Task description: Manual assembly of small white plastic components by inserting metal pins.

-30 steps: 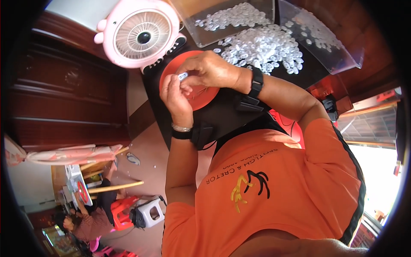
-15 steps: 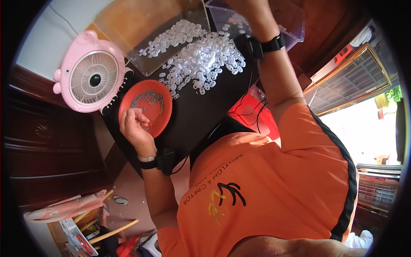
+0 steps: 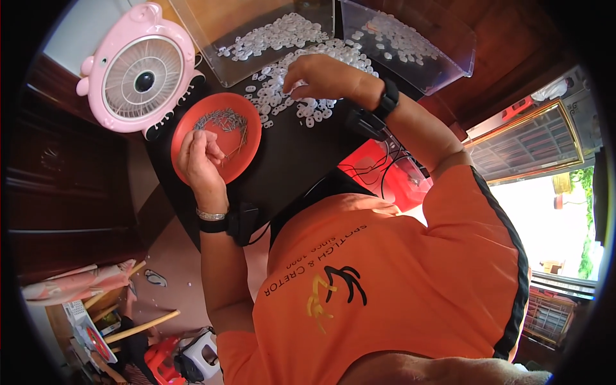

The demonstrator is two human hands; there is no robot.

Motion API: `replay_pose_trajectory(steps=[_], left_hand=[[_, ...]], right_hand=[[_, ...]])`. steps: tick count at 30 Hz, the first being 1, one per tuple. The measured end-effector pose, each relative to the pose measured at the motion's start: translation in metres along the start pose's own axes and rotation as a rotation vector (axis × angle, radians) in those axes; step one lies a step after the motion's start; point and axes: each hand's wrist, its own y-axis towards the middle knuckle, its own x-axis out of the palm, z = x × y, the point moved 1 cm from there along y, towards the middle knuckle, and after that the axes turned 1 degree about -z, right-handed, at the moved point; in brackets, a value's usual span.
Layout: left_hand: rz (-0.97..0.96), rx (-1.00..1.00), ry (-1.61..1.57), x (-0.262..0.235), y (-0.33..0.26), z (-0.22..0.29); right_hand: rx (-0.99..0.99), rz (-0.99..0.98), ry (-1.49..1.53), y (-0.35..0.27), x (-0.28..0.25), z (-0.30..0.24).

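My left hand (image 3: 202, 160) rests at the near rim of a round orange-red dish (image 3: 247, 163), its fingers curled together. Whatever those fingers pinch, if anything, is too small to make out. Thin grey nails (image 3: 226, 120) lie heaped in the dish, mostly on its far side. Over a pile of small white oval plastic pieces with holes (image 3: 321, 112) hovers my right hand (image 3: 327, 77), palm down. Its fingers are bent and slightly apart, with no piece visible in them. The hand covers the middle of the pile.
A clear plastic bin (image 3: 224, 70) with more white pieces lies behind the pile. Another clear bin (image 3: 443, 80) at far right holds similar pieces. A pink animal-shaped fan (image 3: 142, 80) stands left of the dish. Black cables hang over a red container (image 3: 378, 167) beside the black table (image 3: 282, 167).
My right hand has come back from the far right bin to above the white pile. My left hand stays at the dish, fingers still curled. The whole view has shifted slightly.
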Motion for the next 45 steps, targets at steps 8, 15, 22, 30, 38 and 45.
replay_pose_trajectory(steps=[8,15,22,30,38,45], left_hand=[[-0.027,0.017,0.005,0.000,0.001,0.000],[0.016,0.022,-0.002,-0.004,0.002,0.001],[-0.004,-0.047,-0.023,-0.010,0.007,-0.004],[-0.097,-0.017,-0.039,-0.006,0.009,-0.004],[-0.068,-0.019,-0.063,-0.012,0.010,-0.002],[0.027,-0.044,-0.078,-0.014,0.010,-0.002]], right_hand=[[-0.025,-0.111,-0.202,0.026,0.034,-0.003],[-0.009,-0.132,-0.127,0.031,0.028,-0.007],[-0.023,-0.096,0.315,0.055,0.001,-0.061],[-0.138,-0.002,0.552,0.082,0.020,-0.095],[-0.186,-0.036,0.639,0.084,0.016,-0.099],[-0.165,-0.117,-0.039,0.095,0.041,-0.080]])
